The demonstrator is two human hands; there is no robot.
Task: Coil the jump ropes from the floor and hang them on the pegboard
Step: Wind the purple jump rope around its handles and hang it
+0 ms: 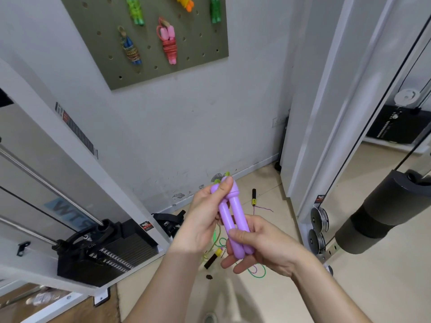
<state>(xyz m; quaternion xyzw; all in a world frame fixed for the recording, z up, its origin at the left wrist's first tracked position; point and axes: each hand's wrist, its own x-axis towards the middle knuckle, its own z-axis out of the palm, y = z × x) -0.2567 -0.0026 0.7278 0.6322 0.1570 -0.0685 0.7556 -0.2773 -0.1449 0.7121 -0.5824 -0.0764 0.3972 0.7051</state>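
I am holding the two purple handles (231, 215) side by side in front of me, my left hand (205, 220) closing around their upper ends with the thumb on top, my right hand (263, 245) wrapping their lower ends. Below, a black-and-yellow-handled rope (212, 259) is lying loose on the floor (349, 287), while the pegboard (149, 73) is carrying coiled ropes above.

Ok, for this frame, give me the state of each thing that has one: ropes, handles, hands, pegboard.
Purple handles: side by side, gripped by both hands.
Left hand: closed on handle tops.
Right hand: closed on handle bottoms.
Green rope: loose on floor.
Black-and-yellow handles: lying on floor, apart.
Pegboard: several coiled ropes hung.
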